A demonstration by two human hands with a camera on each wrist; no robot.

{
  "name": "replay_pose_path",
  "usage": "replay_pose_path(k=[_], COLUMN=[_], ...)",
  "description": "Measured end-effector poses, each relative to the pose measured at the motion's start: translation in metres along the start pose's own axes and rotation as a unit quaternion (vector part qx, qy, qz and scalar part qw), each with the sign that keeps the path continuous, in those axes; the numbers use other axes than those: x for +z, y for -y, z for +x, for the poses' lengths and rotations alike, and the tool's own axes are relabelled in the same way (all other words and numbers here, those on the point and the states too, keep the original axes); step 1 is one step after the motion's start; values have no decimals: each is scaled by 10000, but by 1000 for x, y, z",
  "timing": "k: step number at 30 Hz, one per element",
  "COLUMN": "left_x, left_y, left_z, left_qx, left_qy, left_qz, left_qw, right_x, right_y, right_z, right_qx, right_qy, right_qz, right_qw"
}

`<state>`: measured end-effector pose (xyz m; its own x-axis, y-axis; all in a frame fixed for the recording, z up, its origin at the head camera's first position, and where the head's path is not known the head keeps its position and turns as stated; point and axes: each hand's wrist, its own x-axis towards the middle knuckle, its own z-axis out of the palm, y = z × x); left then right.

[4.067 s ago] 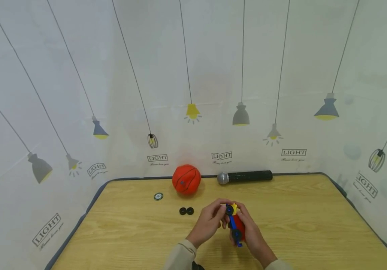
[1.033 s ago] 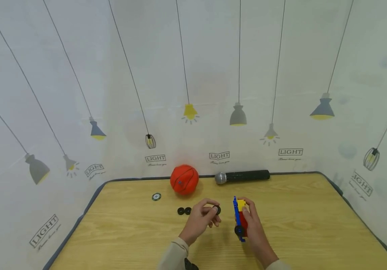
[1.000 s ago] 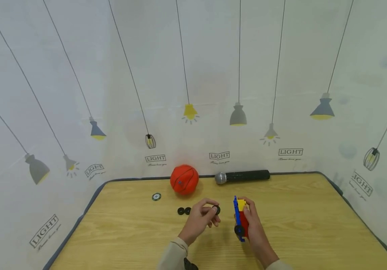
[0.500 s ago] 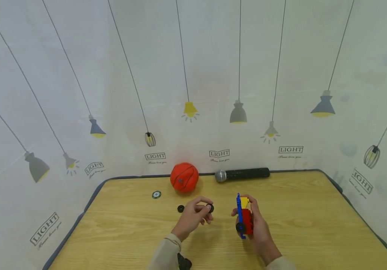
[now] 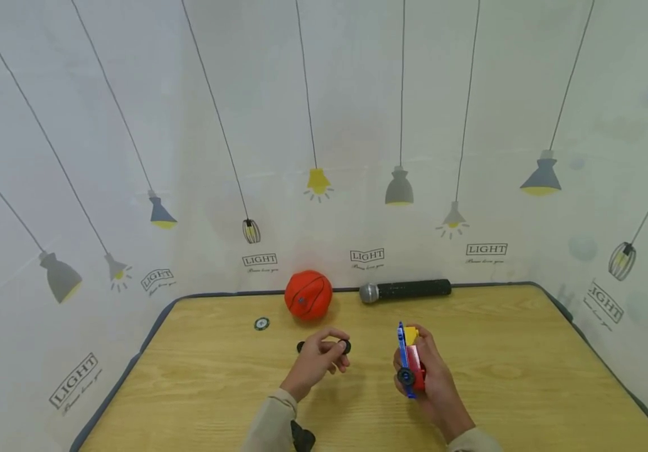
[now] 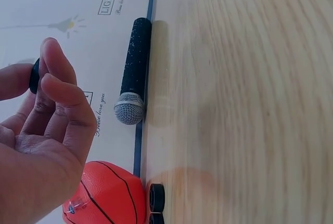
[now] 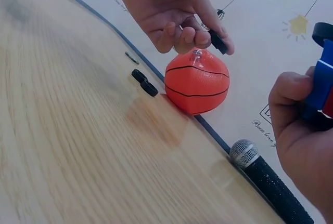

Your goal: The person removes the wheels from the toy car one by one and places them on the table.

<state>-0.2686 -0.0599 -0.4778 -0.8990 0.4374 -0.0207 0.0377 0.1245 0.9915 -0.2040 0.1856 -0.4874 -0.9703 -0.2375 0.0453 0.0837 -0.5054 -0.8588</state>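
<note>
My left hand (image 5: 313,363) pinches a small black toy wheel (image 5: 346,346) between thumb and fingertips, above the table. In the left wrist view the same wheel (image 6: 35,76) shows edge-on. Off to the right, my right hand (image 5: 438,383) grips a toy car (image 5: 416,361) of blue, red and yellow bricks, held raised on end. One black wheel (image 5: 405,376) sits at the car's lower end, and no wheel shows at the upper end of that side. Two loose black wheels (image 7: 148,88) lie on the table, partly hidden behind my left hand in the head view.
Near the back edge of the wooden table (image 5: 216,389) are a red ball (image 5: 308,295) with black lines and a black microphone (image 5: 408,290). A poker chip (image 5: 261,323) lies left of the ball. A lamp-printed cloth (image 5: 352,220) stands behind.
Four seconds ago both hands were on the car, with a wheel at its upper end. My left hand now holds a wheel apart from it and has moved left, towards the loose wheels.
</note>
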Motion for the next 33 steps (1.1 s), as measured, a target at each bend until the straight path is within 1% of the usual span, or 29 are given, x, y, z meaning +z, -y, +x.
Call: replay_pose_path(k=[4,6,9,13,16,18,21,23,26,28,33], left_x=[-2,-3,-5,-7,-9,-9,-10,-11,-13,-15,-18], left_y=[1,2,4,8,10,10,9,8,8,8,11], left_z=[0,-1,-1,0,0,0,0,1,1,2,3], left_qx=[-105,-142,-173,-146,-143,-161,-166,-216,-301,-355,-340], left_qy=[22,13,-6,-30,-17,-5,-1,-13,-10,14,80], left_qz=[-26,-15,17,31,0,-20,17,41,104,145,237], left_qw=[9999,9999,9998,9999,9999,9999,9999,9998,9995,9993,9991], right_x=[0,-1,-2,-3,-3,-4,-4,-3,-3,-2,-2], right_y=[-1,-1,-1,0,1,2,2,1,1,0,0], right_z=[-1,-2,-1,-1,-2,-3,-4,-3,-3,-4,-6], right_qx=[-5,-69,-110,-26,45,23,-161,-303,-390,-344,-97], right_qy=[94,161,118,39,129,190,283,254,129,51,-101], right_qz=[97,205,410,633,756,758,653,523,409,418,608], right_qw=[9999,9996,9990,9980,9970,9969,9973,9978,9983,9985,9980])
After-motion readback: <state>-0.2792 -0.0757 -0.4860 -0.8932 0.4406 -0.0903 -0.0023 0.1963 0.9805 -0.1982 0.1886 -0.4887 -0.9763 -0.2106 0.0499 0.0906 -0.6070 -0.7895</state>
